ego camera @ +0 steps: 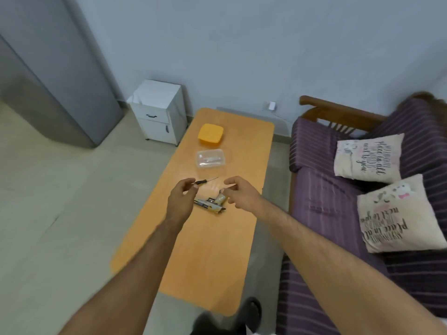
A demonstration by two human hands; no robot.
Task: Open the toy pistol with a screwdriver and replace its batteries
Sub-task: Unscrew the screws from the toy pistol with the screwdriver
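A small toy pistol, cream and dark, lies flat on the orange table between my two hands. A thin screwdriver with a black handle lies on the table just beyond it. My left hand hovers above the pistol's left end, fingers curled and apart, its fingertips close to the screwdriver handle. My right hand hovers over the pistol's grip, fingers spread, holding nothing. A clear plastic box farther up the table holds small pale items that I cannot make out.
An orange lid lies beyond the clear box. A purple striped sofa with two printed cushions runs along the table's right side. A white cabinet and a grey fridge stand at the left. My dark shoe shows at the table's near end.
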